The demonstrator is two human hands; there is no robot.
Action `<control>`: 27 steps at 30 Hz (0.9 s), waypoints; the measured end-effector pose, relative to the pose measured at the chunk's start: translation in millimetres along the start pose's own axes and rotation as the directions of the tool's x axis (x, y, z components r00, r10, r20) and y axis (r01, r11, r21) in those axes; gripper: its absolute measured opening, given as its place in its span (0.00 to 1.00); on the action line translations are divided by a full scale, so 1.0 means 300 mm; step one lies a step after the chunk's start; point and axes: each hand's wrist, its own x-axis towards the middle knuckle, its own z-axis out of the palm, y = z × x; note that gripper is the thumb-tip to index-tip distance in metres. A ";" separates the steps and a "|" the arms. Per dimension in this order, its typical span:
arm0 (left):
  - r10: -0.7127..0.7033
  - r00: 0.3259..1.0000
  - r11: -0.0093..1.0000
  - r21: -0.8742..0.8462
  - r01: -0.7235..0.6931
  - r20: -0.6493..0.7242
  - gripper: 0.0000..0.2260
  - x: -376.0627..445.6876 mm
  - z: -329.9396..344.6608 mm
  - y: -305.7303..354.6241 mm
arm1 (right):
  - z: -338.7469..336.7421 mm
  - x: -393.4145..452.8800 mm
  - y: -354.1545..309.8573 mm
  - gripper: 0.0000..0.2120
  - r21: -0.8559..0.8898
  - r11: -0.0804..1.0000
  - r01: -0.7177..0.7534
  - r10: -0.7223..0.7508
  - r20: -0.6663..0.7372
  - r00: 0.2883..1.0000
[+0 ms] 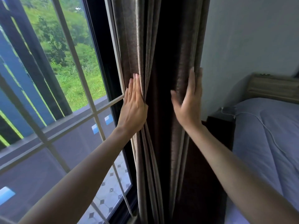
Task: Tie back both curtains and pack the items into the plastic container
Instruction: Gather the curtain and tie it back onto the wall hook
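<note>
Brown pleated fabric curtain [155, 78] hangs gathered in a column between the white-barred window [77, 65] and the grey wall [242, 38]. Left hand [134, 104] lies flat on the curtain's window-side edge, fingers straight and together. Right hand [189, 101] presses the wall-side edge, fingers straight, thumb spread apart. Neither hand pinches the cloth. Bed with blue-grey cover [267, 143] sits to the right, white cable [265, 125] across it.
</note>
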 end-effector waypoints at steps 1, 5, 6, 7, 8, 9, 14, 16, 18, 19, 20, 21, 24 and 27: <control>-0.006 1.000 1.000 -0.005 0.006 0.002 0.33 0.001 0.000 0.002 | 0.005 0.027 0.006 0.35 0.016 1.000 -0.002 0.002 0.003 1.000; -0.029 1.000 1.000 -0.005 0.029 0.011 0.31 0.004 0.004 0.007 | 0.024 0.056 0.012 0.36 0.084 0.996 -0.038 0.035 0.031 0.999; -0.029 0.999 1.000 -0.004 0.029 0.012 0.31 0.005 0.006 0.004 | 0.028 0.045 0.012 0.37 0.091 0.994 -0.054 0.050 0.043 0.998; -0.025 1.000 1.000 -0.002 0.025 0.012 0.31 0.006 0.007 0.000 | 0.033 0.027 0.014 0.37 0.093 0.993 -0.068 0.062 0.065 0.996; -0.018 1.000 1.000 0.001 0.018 0.010 0.32 0.006 0.008 -0.003 | 0.036 0.004 0.014 0.37 0.093 0.992 -0.082 0.073 0.098 0.992; -0.013 1.000 1.000 0.004 0.013 0.010 0.32 0.005 0.009 -0.006 | 0.040 -0.022 0.015 0.37 0.094 0.991 -0.097 0.083 0.139 0.987; -0.017 1.000 1.000 0.002 0.017 0.012 0.33 0.008 0.012 -0.002 | 0.057 -0.195 0.021 0.37 0.142 0.971 -0.192 0.121 0.403 0.907; -0.020 1.000 1.000 0.001 0.020 0.019 0.32 0.008 0.013 0.003 | 0.062 -0.259 0.018 0.39 0.124 0.968 -0.219 0.133 0.489 0.862; -0.025 0.999 1.000 -0.003 0.025 0.026 0.32 0.009 0.013 0.006 | 0.062 -0.308 0.009 0.40 0.113 0.969 -0.220 0.125 0.542 0.831; -0.026 0.999 1.000 -0.006 0.027 0.029 0.32 0.009 0.013 0.007 | 0.062 -0.328 0.003 0.41 0.120 0.969 -0.217 0.114 0.563 0.819; -0.026 0.999 1.000 -0.010 0.026 0.032 0.32 0.009 0.013 0.008 | 0.061 -0.343 -0.005 0.42 0.130 0.967 -0.218 0.102 0.586 0.804; -0.025 0.999 1.000 -0.016 0.025 0.034 0.32 0.010 0.013 0.010 | 0.060 -0.355 -0.013 0.44 0.142 0.964 -0.224 0.092 0.613 0.785; -0.019 0.999 0.999 -0.028 0.020 0.034 0.32 0.011 0.017 0.005 | 0.052 -0.385 -0.039 0.46 0.174 0.955 -0.239 0.065 0.664 0.745; -0.019 0.999 0.999 -0.038 0.021 0.034 0.32 0.013 0.020 -0.001 | 0.054 -0.400 -0.055 0.46 0.170 0.962 -0.212 0.051 0.653 0.756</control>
